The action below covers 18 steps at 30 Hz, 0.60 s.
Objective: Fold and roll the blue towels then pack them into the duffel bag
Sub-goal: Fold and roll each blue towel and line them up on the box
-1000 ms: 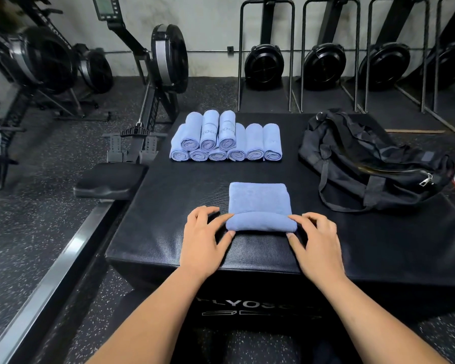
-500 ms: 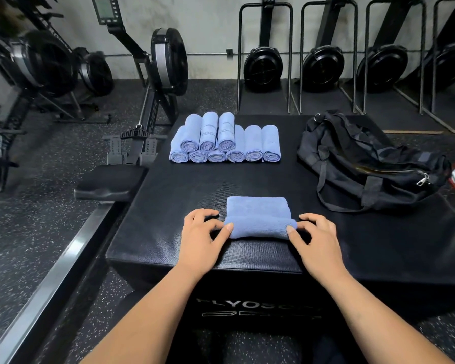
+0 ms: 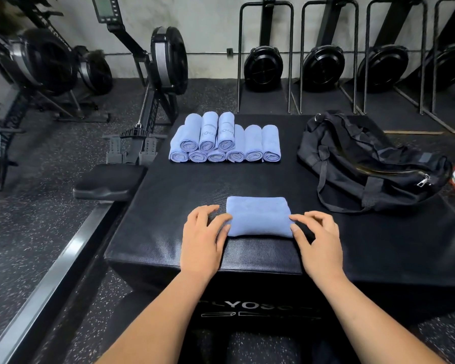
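- Head view: I see the half-rolled blue towel at centre frame on the plyo box. Its long axis runs left to right, between both hands and equally near each.
- The left hand and right hand lie palms down, thumb and forefinger pinching the roll's ends.
- The flat remainder lies toward the top of the frame.

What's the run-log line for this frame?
towel: part rolled | left hand: pinches left end | right hand: pinches right end | rolled towels: stacked behind | bag: right
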### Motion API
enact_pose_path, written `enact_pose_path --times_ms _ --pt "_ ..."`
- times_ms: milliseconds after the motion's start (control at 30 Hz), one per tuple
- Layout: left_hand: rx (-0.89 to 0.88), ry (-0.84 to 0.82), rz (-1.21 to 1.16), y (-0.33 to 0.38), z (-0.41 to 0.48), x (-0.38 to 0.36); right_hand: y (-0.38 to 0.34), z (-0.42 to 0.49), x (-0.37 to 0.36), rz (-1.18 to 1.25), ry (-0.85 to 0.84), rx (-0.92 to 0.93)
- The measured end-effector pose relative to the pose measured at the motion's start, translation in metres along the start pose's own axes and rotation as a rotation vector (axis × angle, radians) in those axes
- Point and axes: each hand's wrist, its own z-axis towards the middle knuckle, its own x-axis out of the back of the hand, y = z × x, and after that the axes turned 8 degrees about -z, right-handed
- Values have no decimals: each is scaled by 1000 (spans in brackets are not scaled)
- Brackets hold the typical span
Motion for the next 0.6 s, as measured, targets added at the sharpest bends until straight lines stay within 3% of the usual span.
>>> enact_pose_path --times_ms 233,600 --pt "50 -166 108 -7 1 -4 7 2 -8 -282 -69 72" --pt "169 -179 -102 -16 7 0 12 16 -3 -229 -209 4"
